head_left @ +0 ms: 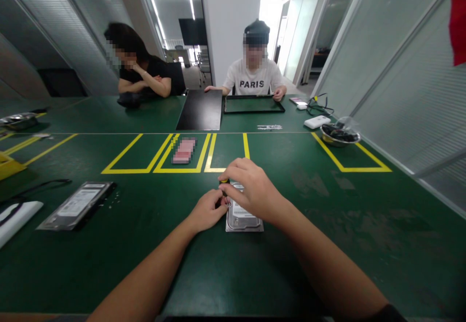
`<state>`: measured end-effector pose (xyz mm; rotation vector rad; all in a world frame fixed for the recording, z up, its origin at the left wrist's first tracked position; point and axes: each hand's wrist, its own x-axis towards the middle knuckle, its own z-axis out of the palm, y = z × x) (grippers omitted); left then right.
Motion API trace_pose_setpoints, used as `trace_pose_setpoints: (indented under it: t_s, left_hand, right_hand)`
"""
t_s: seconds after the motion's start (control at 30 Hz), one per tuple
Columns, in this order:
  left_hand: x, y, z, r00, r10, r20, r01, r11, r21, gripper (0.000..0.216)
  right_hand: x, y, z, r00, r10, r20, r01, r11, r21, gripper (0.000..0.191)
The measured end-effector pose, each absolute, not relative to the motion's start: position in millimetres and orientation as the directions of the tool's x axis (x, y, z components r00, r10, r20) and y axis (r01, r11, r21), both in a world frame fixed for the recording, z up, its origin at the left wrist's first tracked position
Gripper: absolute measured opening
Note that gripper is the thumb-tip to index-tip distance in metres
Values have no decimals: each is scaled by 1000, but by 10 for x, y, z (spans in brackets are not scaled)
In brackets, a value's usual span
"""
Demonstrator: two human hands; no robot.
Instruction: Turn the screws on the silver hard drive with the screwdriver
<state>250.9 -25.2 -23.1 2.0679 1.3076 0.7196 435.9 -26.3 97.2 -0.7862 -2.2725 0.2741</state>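
A silver hard drive [244, 222] with a white label lies flat on the green table in front of me. Over its upper left part, my right hand [251, 188] has its thumb and fingers closed around the black-and-yellow handle of a short screwdriver [224, 181]. The screwdriver's tip is hidden behind my fingers. My left hand [208, 211] rests at the drive's left edge, its fingertips pinched together close below the screwdriver. What those fingertips grip, if anything, cannot be made out.
Another hard drive [78, 205] in a clear bag lies left, with small bits beside it. Yellow tape [127, 171] marks boxes on the table; a phone [184, 151] sits in one. A metal bowl [340, 140] stands right. Across, a person [255, 72] holds a black frame [254, 111].
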Motion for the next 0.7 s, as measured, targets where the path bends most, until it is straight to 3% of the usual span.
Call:
trace_pose_setpoints:
  t_s: [0.33, 0.7]
  left_hand:
    - [2505, -232, -243, 392, 913, 115, 591, -346, 729, 16]
    - [2503, -226, -279, 378, 920, 107, 620, -337, 708, 13]
  right_hand:
    - [4381, -284, 991, -582, 586, 564, 419, 810, -410, 19]
    - [4356, -259, 962, -538, 641, 547, 485, 766, -422, 7]
